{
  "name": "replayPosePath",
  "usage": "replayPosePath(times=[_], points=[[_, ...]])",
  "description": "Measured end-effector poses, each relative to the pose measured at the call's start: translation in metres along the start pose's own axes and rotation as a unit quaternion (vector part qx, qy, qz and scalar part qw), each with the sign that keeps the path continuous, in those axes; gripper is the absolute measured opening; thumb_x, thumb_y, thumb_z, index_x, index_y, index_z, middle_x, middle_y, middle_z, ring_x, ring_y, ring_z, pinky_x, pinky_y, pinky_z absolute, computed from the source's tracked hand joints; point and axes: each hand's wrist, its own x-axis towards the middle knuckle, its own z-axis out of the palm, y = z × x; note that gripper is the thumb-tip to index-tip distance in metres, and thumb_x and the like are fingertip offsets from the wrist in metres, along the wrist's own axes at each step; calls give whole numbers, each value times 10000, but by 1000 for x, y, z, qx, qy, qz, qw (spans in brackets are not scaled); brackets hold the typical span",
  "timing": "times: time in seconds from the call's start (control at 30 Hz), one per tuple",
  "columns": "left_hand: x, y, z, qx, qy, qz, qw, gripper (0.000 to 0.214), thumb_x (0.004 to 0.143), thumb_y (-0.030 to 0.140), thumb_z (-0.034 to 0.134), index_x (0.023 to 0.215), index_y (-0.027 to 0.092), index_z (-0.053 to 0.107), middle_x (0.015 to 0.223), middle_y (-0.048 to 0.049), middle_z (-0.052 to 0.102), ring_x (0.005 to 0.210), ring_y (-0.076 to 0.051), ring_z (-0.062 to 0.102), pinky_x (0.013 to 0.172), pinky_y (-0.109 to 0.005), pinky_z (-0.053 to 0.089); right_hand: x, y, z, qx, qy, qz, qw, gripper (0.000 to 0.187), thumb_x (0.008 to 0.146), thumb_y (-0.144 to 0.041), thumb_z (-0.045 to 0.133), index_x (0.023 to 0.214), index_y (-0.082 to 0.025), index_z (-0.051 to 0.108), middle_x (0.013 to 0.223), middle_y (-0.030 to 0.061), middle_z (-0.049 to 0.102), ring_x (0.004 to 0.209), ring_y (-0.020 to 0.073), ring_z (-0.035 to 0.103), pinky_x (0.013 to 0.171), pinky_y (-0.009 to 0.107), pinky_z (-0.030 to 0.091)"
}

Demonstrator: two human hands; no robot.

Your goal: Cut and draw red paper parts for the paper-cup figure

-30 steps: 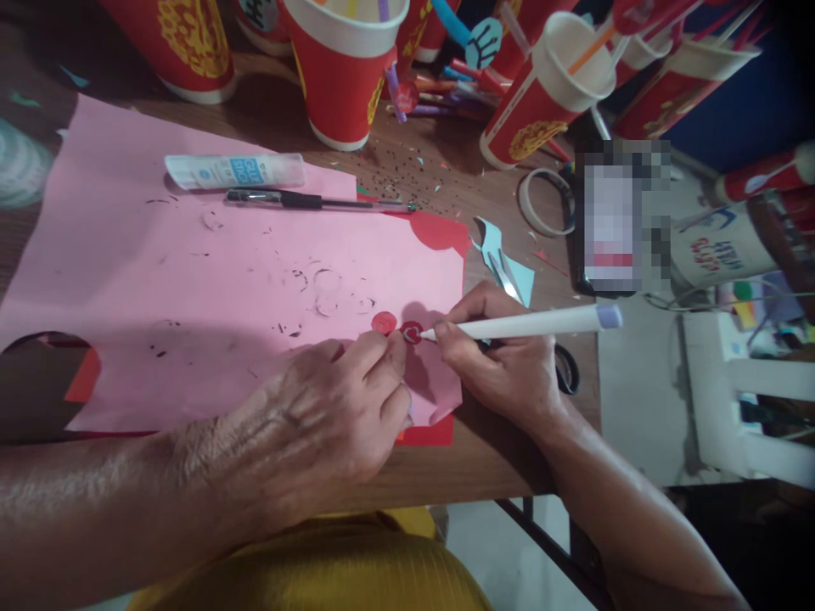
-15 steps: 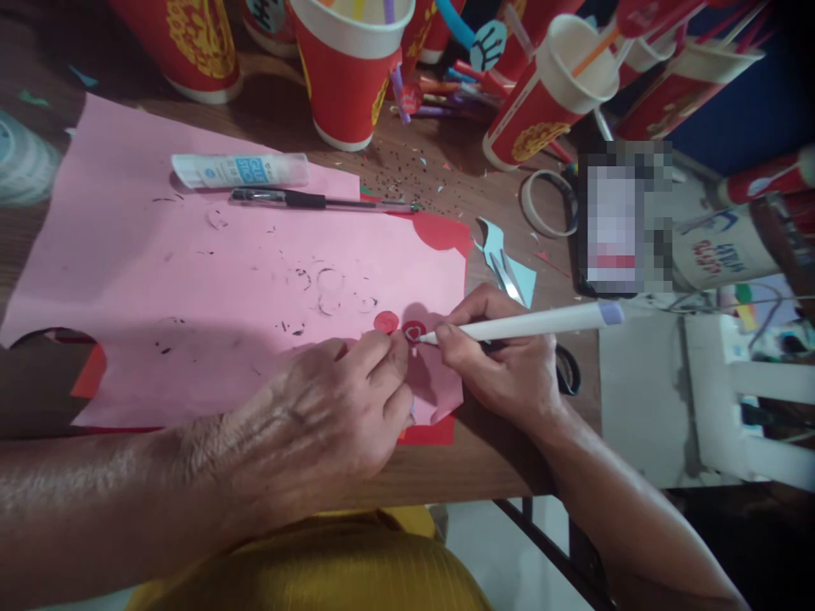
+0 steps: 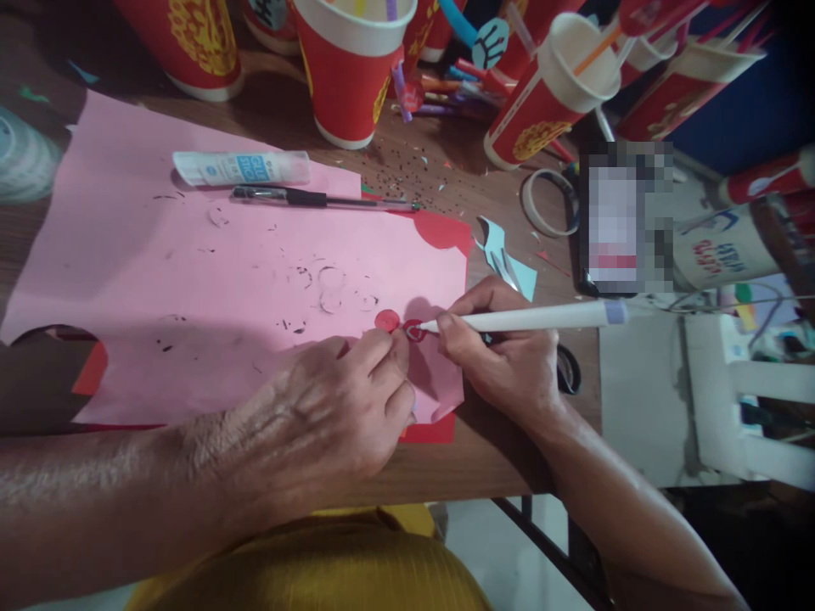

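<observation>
My right hand (image 3: 509,348) grips a white marker pen (image 3: 541,317) with a pale lilac end. The pen's tip touches a small dark red paper disc (image 3: 417,336), where a whitish heart-like outline shows. With its fingertips pressed together, my left hand (image 3: 356,399) holds that disc by its left edge. Another small red disc (image 3: 387,320) lies just above my left fingers. Beneath both hands spreads a pink paper sheet (image 3: 255,280) covered in dark pen marks.
Across the sheet's top lie a glue stick (image 3: 242,168) and a black pen (image 3: 318,200). Red paper cups (image 3: 350,85) stand behind. To the right are scissors (image 3: 508,268), a tape roll (image 3: 551,202), a phone (image 3: 612,225) and a dark tape roll (image 3: 569,369). Paper scraps litter the table.
The marker's tip has shifted slightly up and left on the dark red disc, along with my right hand. My left hand stays almost still.
</observation>
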Motion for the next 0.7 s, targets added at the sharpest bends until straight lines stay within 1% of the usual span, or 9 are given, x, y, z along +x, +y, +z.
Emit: replayPosePath(times=[0.07,0.17,0.23,0.33,0.43,0.57,0.7], points=[[0,0,0,-6,-7,3,1000,136,834,178,474,728,157,557,969,-167,662,741,-245,547,521,-341,415,0,0,0,-5,0,-9,1000,136,782,-150,601,686,-210,526,570,-55,535,488,92,487,453,232,409],[0,0,0,-6,-14,4,1000,134,837,175,469,737,153,555,982,-168,656,761,-244,545,533,-337,418,1,-1,1,-14,1,-19,1000,155,769,-132,605,668,-211,517,568,-57,510,493,89,468,449,229,398],[0,0,0,-4,-9,-1,1000,141,836,151,451,739,151,554,968,-168,655,767,-245,546,538,-336,411,1,0,1,-21,4,-21,1000,161,763,-123,604,661,-213,518,566,-51,509,491,96,461,442,239,389],[0,-1,1,-10,11,7,1000,159,823,109,434,719,157,546,889,-150,657,725,-233,537,530,-332,393,1,1,1,-15,16,-10,1000,154,764,-131,607,668,-219,526,560,-44,526,479,105,472,433,250,392],[0,-1,2,-11,21,10,1000,123,820,144,483,721,148,556,872,-147,655,725,-229,535,535,-329,393,1,-1,-1,34,36,25,998,145,778,-159,606,674,-225,528,543,-40,539,451,109,484,407,249,401],[0,-1,-1,-14,2,-5,1000,126,830,192,507,740,134,572,945,-170,650,769,-248,547,550,-335,408,4,-4,-2,142,64,72,985,147,782,-194,604,665,-216,518,509,-47,556,406,97,484,378,231,399],[-2,-3,-3,0,-8,29,1000,132,835,229,503,786,133,581,1030,-180,638,765,-243,559,545,-328,422,10,-3,-4,218,97,70,969,105,792,-207,597,720,-194,521,479,-71,543,385,82,484,378,204,392]])
